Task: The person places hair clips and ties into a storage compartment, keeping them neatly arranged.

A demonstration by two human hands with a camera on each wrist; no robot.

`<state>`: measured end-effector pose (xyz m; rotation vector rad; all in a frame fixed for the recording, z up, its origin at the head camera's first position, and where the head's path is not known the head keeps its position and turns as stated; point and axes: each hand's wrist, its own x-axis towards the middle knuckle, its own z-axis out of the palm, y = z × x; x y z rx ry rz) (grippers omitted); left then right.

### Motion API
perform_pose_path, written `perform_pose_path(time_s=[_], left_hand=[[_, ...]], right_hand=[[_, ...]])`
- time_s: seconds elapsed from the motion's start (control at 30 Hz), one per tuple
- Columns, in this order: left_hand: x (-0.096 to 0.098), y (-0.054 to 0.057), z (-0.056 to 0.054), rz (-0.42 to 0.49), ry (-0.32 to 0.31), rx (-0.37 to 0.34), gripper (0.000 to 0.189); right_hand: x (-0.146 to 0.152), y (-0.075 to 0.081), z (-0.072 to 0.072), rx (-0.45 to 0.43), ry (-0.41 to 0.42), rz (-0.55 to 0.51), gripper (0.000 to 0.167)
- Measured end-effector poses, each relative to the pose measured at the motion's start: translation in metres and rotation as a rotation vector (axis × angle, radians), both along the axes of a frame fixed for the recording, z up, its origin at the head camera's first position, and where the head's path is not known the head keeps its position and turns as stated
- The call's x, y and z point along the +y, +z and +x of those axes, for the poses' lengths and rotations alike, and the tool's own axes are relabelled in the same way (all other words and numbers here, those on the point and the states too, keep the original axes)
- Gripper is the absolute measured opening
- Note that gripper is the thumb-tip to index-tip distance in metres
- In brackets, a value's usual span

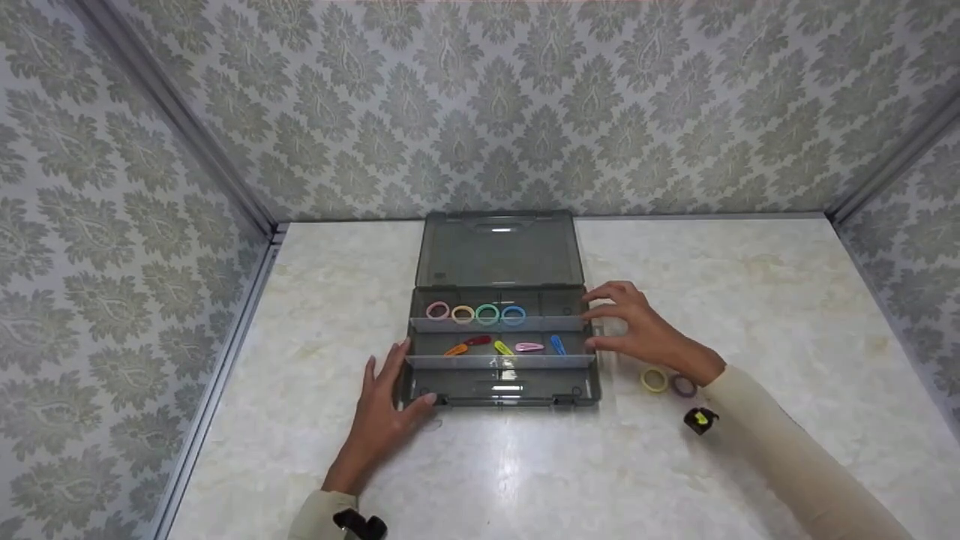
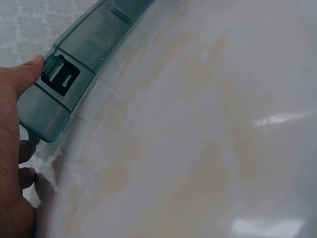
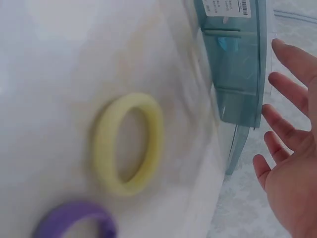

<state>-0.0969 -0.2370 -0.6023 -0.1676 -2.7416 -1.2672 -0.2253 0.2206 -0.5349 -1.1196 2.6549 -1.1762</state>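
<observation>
A grey see-through storage box (image 1: 501,401) lies open on the table, its lid (image 1: 499,251) laid back. Several hair ties (image 1: 487,313), pink, yellow, green and blue, stand in the rear compartment. The middle one holds several snap hair clips (image 1: 529,347) in orange, dark red, yellow, pink and blue. My left hand (image 1: 381,409) holds the box's front left corner, thumb at the front latch (image 2: 64,75), fingers along the side. Beside the right wall is my right hand (image 1: 637,326), fingers spread and holding nothing; its fingertips are close to the wall, contact unclear.
On the table near my right wrist lie a yellow hair tie (image 1: 654,380) and a purple hair tie (image 1: 683,385). Clear dividers (image 1: 499,361) separate the box's rows. A patterned wall (image 1: 517,112) rises behind the box, with another at each side.
</observation>
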Motion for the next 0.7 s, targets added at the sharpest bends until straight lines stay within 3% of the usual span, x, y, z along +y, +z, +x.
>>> perform_pose_path(time_s=[0.37,0.7], left_hand=[[0.001,0.001,-0.003,-0.012,0.002,-0.023,0.099],[0.001,0.003,0.000,-0.018,0.006,-0.032,0.097]], right_hand=[[0.042,-0.022,0.023,-0.025,-0.132,-0.121,0.043],[0.067,-0.036,0.049,-0.048,-0.177,-0.147,0.040]])
